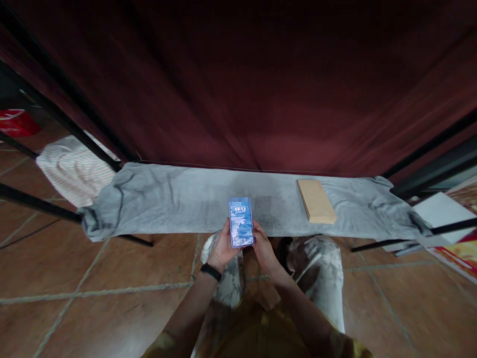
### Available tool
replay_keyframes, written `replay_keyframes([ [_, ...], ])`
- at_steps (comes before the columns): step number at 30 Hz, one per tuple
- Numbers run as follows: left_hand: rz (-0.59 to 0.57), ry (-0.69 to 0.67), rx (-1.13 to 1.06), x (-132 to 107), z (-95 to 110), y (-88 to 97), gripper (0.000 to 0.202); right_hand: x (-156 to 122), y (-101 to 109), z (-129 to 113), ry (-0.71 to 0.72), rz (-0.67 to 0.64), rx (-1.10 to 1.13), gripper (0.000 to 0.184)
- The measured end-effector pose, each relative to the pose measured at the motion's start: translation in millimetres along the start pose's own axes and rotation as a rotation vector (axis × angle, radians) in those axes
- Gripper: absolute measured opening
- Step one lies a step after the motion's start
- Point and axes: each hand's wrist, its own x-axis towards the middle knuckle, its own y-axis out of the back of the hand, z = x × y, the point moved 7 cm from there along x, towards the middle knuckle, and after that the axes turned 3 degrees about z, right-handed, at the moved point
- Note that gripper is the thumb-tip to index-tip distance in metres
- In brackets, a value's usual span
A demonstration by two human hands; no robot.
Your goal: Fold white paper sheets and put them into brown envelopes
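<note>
A smartphone (241,226) with a lit screen, showing a blue and white picture and the time 17:13, is held upright between both my hands. My left hand (222,247) wraps its lower left side, with a black band on that wrist. Along the phone's lower right edge, the fingers of my right hand (264,247) grip it. Beyond the phone lies a grey cloth (186,199) spread over a long narrow surface. A flat, light wooden block (316,201) rests on this cloth, to the right of the phone and apart from my hands.
A dark red curtain (268,114) hangs behind the cloth-covered surface. Black metal bars (40,203) flank both sides. At left are a striped cloth (76,166) and a red container (17,123). Papers (445,216) lie at right, above a tiled floor (145,308).
</note>
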Motion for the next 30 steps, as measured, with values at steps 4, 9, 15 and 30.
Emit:
replay_keyframes([
  [4, -0.019, -0.014, 0.051, -0.7, -2.2, -4.0, 0.056, -3.1, 2.7, -3.1, 0.005, -0.025, 0.024, 0.049],
  [9, 0.0, -0.014, 0.098, 3.6, -4.1, -0.7, 0.057, -5.9, 6.3, -2.8, 0.041, -0.037, -0.083, 0.065],
  [15, 0.035, -0.005, 0.18, 5.9, -3.3, 4.7, 0.053, -9.3, -0.1, -6.5, 0.167, -0.08, -0.172, 0.075],
  [30, 0.066, -0.027, 0.174, 6.4, -3.0, 6.4, 0.05, -1.1, 0.8, 0.3, 0.176, -0.043, -0.167, 0.073],
])
